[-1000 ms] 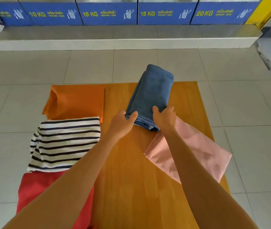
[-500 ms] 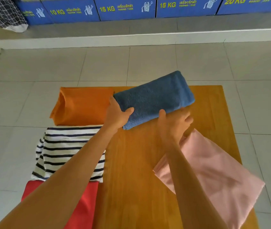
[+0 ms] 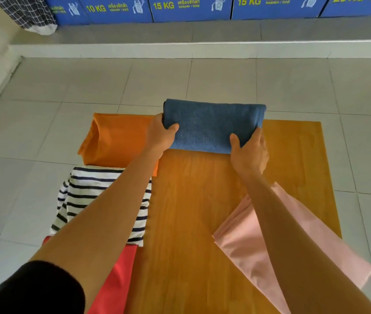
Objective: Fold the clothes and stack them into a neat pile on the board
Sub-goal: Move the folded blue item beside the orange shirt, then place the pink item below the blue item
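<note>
Now the left hand [image 3: 160, 134] and right hand [image 3: 249, 152] each grip an end of the folded blue towel [image 3: 211, 124], so it stays flat over the board [image 3: 202, 200].

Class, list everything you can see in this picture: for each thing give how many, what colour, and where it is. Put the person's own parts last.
board: 1, orange-brown wood, on the tiled floor
blue folded cloth: 1, blue, far edge of board, held at both ends
orange cloth: 1, orange, far left
striped cloth: 1, white with dark stripes, left, nearer than the orange one
red cloth: 1, red, near left
pink cloth: 1, pink, near right
washer panels: several, blue, far wall
checked cloth: 1, black-and-white, top left
left hand: 1, gripping cloth's left end
right hand: 1, gripping its right end
</note>
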The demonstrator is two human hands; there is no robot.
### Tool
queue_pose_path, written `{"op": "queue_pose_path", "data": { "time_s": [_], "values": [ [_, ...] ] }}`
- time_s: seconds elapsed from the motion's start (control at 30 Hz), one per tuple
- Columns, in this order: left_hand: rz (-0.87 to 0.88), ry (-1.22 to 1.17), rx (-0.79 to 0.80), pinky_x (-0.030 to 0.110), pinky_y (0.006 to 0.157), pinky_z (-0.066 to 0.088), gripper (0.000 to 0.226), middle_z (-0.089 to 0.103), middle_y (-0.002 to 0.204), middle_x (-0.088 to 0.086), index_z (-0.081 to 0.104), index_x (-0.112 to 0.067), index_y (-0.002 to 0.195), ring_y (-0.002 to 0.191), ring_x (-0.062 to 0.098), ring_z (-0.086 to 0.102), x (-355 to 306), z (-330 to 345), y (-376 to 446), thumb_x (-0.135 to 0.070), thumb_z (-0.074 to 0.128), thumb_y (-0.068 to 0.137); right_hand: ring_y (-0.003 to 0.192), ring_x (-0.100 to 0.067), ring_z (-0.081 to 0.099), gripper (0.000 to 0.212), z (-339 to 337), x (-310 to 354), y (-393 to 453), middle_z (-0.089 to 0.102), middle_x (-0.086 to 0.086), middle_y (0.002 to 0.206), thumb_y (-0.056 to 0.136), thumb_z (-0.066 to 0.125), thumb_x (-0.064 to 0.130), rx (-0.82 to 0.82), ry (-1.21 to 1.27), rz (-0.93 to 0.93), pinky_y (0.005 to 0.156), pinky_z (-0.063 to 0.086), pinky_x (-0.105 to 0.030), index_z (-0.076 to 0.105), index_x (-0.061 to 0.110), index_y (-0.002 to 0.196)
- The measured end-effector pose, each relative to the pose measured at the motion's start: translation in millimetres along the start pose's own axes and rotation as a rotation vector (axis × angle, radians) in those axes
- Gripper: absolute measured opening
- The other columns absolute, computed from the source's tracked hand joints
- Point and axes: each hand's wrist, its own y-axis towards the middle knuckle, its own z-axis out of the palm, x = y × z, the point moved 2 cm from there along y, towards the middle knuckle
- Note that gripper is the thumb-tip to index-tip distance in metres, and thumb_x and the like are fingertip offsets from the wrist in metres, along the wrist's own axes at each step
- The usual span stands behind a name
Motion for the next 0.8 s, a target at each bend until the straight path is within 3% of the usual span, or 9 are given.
{"op": "queue_pose_path", "data": {
  "time_s": [0.1, 0.27, 0.37, 0.43, 0.5, 0.57, 0.6, 0.7, 0.8],
  "values": [
    [0.040, 0.036, -0.070, 0.016, 0.067, 0.047, 0.039, 0.064, 0.117, 0.010, 0.053, -0.006, 0.124, 0.104, 0.023, 0.063, 3.0, 0.3, -3.0, -0.025, 0.063, 0.091, 0.146, -0.031, 0.036, 0.083, 1.1, 1.4, 2.0, 0.036, -0.008, 0.161, 0.095, 0.055, 0.055, 0.029, 0.002, -0.007, 0.118, 0.033, -0.050, 0.023, 0.011, 0.158],
    [0.099, 0.155, -0.197, 0.039, 0.098, 0.050, 0.067, 0.046, 0.141, 0.011, 0.032, -0.012, 0.144, 0.127, 0.027, 0.048, -7.0, 3.5, -39.4, -0.028, 0.064, 0.087, 0.146, -0.030, 0.037, 0.082, -15.3, -1.0, -4.6, 0.034, -0.005, 0.162, 0.092, 0.062, 0.048, 0.138, 0.063, 0.001, 0.115, 0.039, -0.050, 0.025, 0.015, 0.158],
    [0.205, 0.148, -0.264, 0.037, 0.106, 0.042, 0.067, 0.040, 0.145, 0.009, 0.034, -0.014, 0.144, 0.133, 0.024, 0.040, -11.9, 19.7, -102.2, -0.030, 0.062, 0.085, 0.152, -0.032, 0.022, 0.065, -48.1, -9.3, -33.5, 0.013, -0.010, 0.168, 0.095, 0.062, 0.036, 0.103, 0.031, 0.022, 0.118, 0.029, -0.044, 0.037, 0.017, 0.152],
    [0.199, 0.141, -0.092, 0.031, 0.107, 0.037, 0.064, 0.043, 0.145, 0.009, 0.036, -0.014, 0.143, 0.133, 0.022, 0.041, -0.9, 44.7, -144.6, -0.032, 0.059, 0.087, 0.150, -0.033, 0.022, 0.054, -79.2, -32.5, -65.7, 0.014, -0.012, 0.167, 0.093, 0.064, 0.036, -0.007, 0.028, 0.079, 0.116, 0.028, -0.045, 0.050, 0.018, 0.142],
    [0.103, 0.108, 0.221, 0.032, 0.105, 0.039, 0.059, 0.050, 0.138, 0.006, 0.043, -0.015, 0.138, 0.129, 0.022, 0.047, 12.9, 78.3, -179.2, -0.044, 0.057, 0.088, 0.145, -0.037, 0.028, 0.049, -113.6, -71.0, -102.5, 0.023, -0.012, 0.163, 0.091, 0.067, 0.036, -0.140, -0.030, 0.185, 0.114, 0.031, -0.049, 0.056, 0.017, 0.135],
    [0.094, 0.141, 0.401, 0.039, 0.093, 0.049, 0.049, 0.059, 0.112, -0.001, 0.052, -0.022, 0.111, 0.111, 0.024, 0.058, 23.9, 106.7, -207.0, -0.062, 0.056, 0.082, 0.138, -0.039, 0.034, 0.050, -141.8, -115.8, -140.6, 0.032, -0.014, 0.158, 0.092, 0.064, 0.042, -0.222, -0.109, 0.368, 0.112, 0.035, -0.057, 0.054, 0.016, 0.134],
    [0.151, 0.234, 0.408, 0.039, 0.087, 0.049, 0.053, 0.060, 0.103, -0.003, 0.053, -0.023, 0.103, 0.103, 0.023, 0.060, 25.4, 115.5, -218.7, -0.069, 0.054, 0.078, 0.134, -0.040, 0.037, 0.055, -151.6, -135.5, -158.7, 0.035, -0.016, 0.154, 0.093, 0.062, 0.047, -0.240, -0.129, 0.470, 0.109, 0.037, -0.060, 0.051, 0.015, 0.136],
    [0.288, 0.475, 0.318, 0.039, 0.090, 0.044, 0.064, 0.063, 0.107, -0.003, 0.057, -0.021, 0.113, 0.101, 0.021, 0.058, 28.2, 124.0, -233.0, -0.074, 0.050, 0.077, 0.122, -0.044, 0.050, 0.078, -156.6, -178.2, -196.4, 0.047, -0.023, 0.139, 0.088, 0.055, 0.068, -0.198, -0.101, 0.713, 0.099, 0.046, -0.063, 0.041, 0.011, 0.140],
    [0.256, 0.417, 0.373, 0.038, 0.076, 0.049, 0.038, 0.064, 0.091, -0.002, 0.057, -0.018, 0.099, 0.086, 0.023, 0.063, 29.7, 114.7, -226.9, -0.055, 0.053, 0.089, 0.100, -0.042, 0.061, 0.089, -149.9, -183.8, -207.4, 0.061, -0.023, 0.120, 0.082, 0.054, 0.078, -0.092, -0.036, 0.781, 0.085, 0.054, -0.055, 0.041, 0.007, 0.134]
  ]
}}
